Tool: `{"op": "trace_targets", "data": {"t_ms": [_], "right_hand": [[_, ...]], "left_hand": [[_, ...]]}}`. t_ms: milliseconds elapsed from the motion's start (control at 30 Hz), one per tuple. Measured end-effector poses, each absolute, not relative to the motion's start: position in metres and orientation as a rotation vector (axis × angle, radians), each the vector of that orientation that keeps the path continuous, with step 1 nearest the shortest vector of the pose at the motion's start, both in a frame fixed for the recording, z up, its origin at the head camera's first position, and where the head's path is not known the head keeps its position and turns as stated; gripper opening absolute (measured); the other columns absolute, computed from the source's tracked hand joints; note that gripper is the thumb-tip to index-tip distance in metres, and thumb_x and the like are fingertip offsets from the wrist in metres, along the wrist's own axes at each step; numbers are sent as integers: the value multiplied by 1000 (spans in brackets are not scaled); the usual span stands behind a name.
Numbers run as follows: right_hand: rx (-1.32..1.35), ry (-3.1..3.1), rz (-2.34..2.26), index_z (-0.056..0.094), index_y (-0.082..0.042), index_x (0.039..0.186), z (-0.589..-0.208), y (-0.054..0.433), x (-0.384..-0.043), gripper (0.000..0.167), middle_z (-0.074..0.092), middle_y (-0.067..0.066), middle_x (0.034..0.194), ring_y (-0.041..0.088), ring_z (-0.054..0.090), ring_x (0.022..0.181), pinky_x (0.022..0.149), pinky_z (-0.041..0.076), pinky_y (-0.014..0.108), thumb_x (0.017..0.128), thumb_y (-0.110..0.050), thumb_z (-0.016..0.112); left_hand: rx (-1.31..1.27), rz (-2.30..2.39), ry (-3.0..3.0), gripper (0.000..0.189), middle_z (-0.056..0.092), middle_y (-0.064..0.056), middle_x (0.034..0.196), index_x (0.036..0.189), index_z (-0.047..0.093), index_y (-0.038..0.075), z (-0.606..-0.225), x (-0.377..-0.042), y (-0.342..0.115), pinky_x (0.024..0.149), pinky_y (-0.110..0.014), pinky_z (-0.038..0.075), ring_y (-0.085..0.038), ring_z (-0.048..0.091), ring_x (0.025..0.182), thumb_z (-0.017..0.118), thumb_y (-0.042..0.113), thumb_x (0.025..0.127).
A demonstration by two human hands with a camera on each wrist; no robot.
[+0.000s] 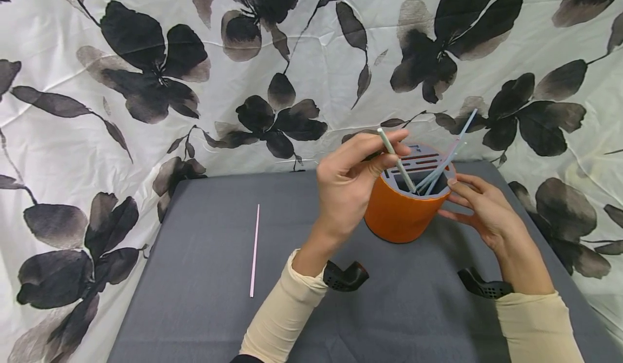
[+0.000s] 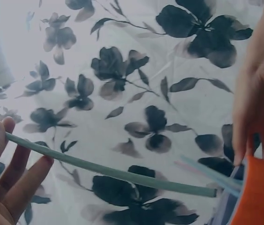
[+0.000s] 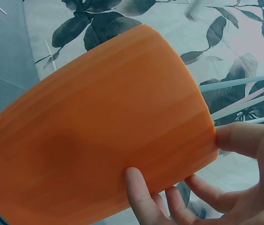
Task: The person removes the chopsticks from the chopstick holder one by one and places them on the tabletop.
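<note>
Left fingers (image 1: 359, 147) pinching green straw (image 2: 113, 171), mostly below them, right fingers (image 3: 140, 192) relaxed against orange holder (image 1: 400, 218)

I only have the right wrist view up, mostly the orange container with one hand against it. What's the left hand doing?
Observer: The left hand pinches a pale green stick.
Operator: Has that stick's lower end gone inside the container?
Observer: Apparently not yet; the left wrist view shows that end exposed, near the mouth of the orange container.
Operator: And what's the container's top like?
Observer: The head view shows long narrow slots in its grey top, beside a larger opening.
</note>
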State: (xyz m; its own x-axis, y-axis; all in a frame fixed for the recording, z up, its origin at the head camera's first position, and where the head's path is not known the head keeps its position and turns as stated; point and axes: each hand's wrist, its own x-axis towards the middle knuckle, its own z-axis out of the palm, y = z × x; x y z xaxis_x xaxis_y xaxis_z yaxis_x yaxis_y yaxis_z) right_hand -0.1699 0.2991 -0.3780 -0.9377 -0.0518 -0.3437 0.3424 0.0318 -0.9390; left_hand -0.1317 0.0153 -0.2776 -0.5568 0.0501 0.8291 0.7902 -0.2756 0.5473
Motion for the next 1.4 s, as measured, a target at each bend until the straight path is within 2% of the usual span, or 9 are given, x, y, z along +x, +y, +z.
{"op": "trace_targets", "data": {"t_ms": [167, 267, 400, 500, 733, 967, 1167, 1300, 1400], "right_hand": [[287, 1977, -2046, 34, -16, 153, -380, 303, -167, 66, 46, -11, 124, 3, 64, 99, 76, 66, 34, 101, -36, 70], [289, 1966, -2064, 34, -16, 152, -380, 303, -167, 65, 46, -11, 124, 2, 65, 98, 75, 66, 33, 100, -35, 70], [288, 1975, -2058, 35, -16, 152, -380, 301, -167, 66, 46, -12, 124, 3, 64, 99, 76, 65, 33, 100, -35, 71], [287, 1990, -2043, 35, -17, 152, -382, 300, -166, 66, 46, -13, 124, 4, 63, 101, 76, 65, 32, 100, -37, 71], [291, 2026, -2019, 34, -17, 153, -383, 298, -165, 70, 44, -14, 124, 7, 58, 106, 77, 65, 33, 99, -41, 71], [298, 2028, -2034, 35, -16, 152, -383, 298, -161, 70, 45, -13, 124, 8, 59, 105, 76, 65, 33, 98, -41, 72], [315, 2039, -2047, 36, -17, 151, -384, 295, -153, 69, 45, -13, 124, 8, 59, 105, 75, 65, 32, 98, -41, 72], [326, 2046, -2048, 36, -18, 152, -384, 293, -147, 69, 45, -14, 124, 8, 58, 106, 75, 65, 32, 98, -42, 72], [336, 2035, -2060, 36, -18, 151, -384, 292, -143, 68, 45, -14, 124, 9, 58, 106, 75, 65, 32, 98, -41, 72]], "left_hand": [[-926, -1943, -1496, 29, 72, -37, 100, 115, 67, -22, -277, -125, 1, 83, -44, 64, -41, 74, 93, 70, -19, 86], [-829, -1977, -1542, 29, 73, -35, 98, 117, 69, -18, -280, -123, -8, 80, -45, 65, -34, 76, 90, 72, -15, 88], [-712, -2021, -1607, 26, 74, -35, 99, 115, 71, -13, -291, -123, -21, 76, -45, 65, -18, 78, 86, 74, -10, 89], [-625, -2067, -1643, 24, 75, -33, 100, 113, 71, -12, -302, -124, -29, 73, -46, 65, -12, 77, 82, 75, -7, 90], [-414, -2112, -1773, 20, 79, -18, 102, 111, 70, -5, -328, -125, -47, 72, -43, 66, -15, 75, 82, 76, 0, 93], [-202, -2150, -1955, 24, 80, -16, 104, 114, 72, -4, -349, -124, -65, 67, -32, 64, -15, 75, 79, 78, 7, 93], [-24, -2113, -2055, 24, 76, -10, 101, 115, 77, 2, -368, -124, -81, 64, -31, 64, -16, 75, 76, 79, 8, 93], [92, -2127, -2087, 27, 74, -6, 98, 119, 76, 0, -387, -127, -93, 61, -29, 63, -21, 76, 77, 78, 8, 93], [198, -2133, -2130, 27, 75, -5, 97, 120, 77, 2, -401, -130, -103, 61, -30, 63, -19, 75, 76, 78, 9, 94]]}}
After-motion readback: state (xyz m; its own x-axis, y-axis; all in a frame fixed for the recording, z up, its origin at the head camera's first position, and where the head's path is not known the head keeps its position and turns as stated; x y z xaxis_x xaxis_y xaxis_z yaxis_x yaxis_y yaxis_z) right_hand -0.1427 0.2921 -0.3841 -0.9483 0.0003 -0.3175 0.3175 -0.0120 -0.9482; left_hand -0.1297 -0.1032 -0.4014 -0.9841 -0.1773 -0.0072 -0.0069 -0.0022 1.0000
